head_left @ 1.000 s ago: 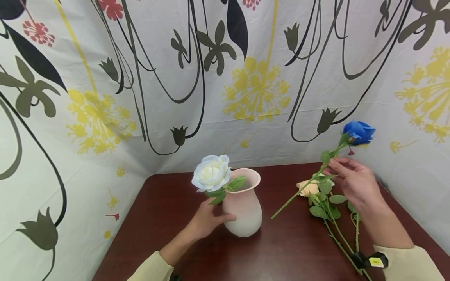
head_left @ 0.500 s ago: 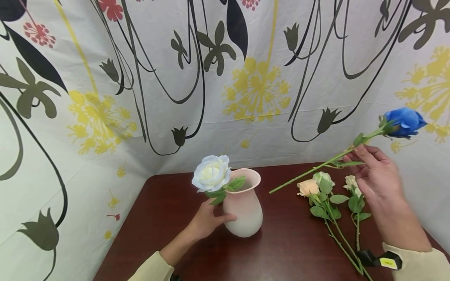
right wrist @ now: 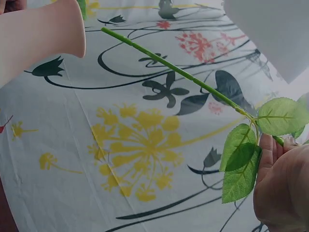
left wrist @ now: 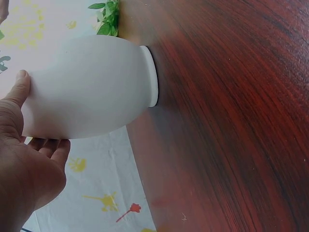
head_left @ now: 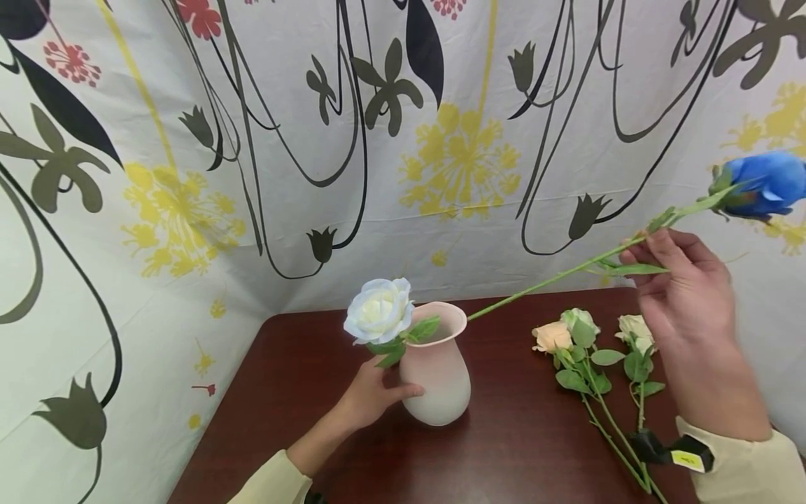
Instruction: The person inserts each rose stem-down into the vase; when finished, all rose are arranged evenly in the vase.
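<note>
Flower-print cloth backs a dark red worktop (head_left: 516,448). The left hand (head_left: 371,395) cups the pink vase (head_left: 437,378), which holds a white rose (head_left: 378,310). The right hand (head_left: 686,308) pinches the blue rose (head_left: 762,183) by its stem, fingers (head_left: 655,245) clasped near the leaves, cut end just beside the rim. Loose roses (head_left: 585,336) lie nearby. To seat it well: keep the vase steadied, tip the stem steeper, and lower its end inside the rim, clear of the white bloom.

A dark red wooden table (head_left: 516,448) carries a pink vase (head_left: 437,378) against the left hand (head_left: 371,395), and loose flowers (head_left: 592,350) lying below the raised right hand (head_left: 689,308).
</note>
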A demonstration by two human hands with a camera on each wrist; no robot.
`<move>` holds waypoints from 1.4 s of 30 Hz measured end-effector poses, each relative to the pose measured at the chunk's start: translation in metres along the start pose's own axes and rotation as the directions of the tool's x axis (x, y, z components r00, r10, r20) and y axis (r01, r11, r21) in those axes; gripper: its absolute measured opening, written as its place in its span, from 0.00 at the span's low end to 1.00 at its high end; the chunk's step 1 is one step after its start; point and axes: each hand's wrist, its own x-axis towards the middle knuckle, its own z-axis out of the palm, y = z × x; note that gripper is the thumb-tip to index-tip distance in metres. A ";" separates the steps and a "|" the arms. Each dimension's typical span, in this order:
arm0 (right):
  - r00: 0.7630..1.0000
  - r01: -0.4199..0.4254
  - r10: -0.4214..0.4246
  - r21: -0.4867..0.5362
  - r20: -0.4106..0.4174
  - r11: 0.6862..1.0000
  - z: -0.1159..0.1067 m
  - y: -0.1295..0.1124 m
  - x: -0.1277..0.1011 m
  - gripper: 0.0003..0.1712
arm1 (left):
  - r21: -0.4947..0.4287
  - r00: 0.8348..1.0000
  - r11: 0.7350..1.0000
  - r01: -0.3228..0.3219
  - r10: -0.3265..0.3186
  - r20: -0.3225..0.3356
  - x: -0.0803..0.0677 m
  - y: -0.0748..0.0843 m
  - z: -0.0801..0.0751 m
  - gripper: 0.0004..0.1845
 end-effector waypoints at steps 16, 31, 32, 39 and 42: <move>0.962 0.175 -0.076 -0.375 0.264 0.910 0.051 0.052 -0.012 0.05 | -0.018 1.000 1.000 -0.003 0.003 0.005 0.000 -0.001 0.000 0.41; 0.885 0.204 0.181 -0.708 0.428 0.676 0.076 0.092 -0.012 0.03 | 0.005 0.999 0.999 0.049 -0.049 0.023 0.001 0.001 0.000 0.46; 0.878 0.205 0.209 -0.733 0.431 0.648 0.077 0.095 -0.012 0.02 | 0.004 0.998 0.998 0.056 -0.056 0.022 0.001 0.000 0.000 0.47; 0.834 0.214 0.342 -0.825 0.433 0.522 0.078 0.123 -0.014 0.06 | 0.013 0.999 0.999 0.039 -0.040 0.012 0.000 0.002 0.000 0.45; 0.826 0.194 0.379 -0.842 0.417 0.504 0.076 0.133 -0.016 0.05 | 0.024 1.000 1.000 0.014 -0.014 0.006 0.001 0.004 0.001 0.44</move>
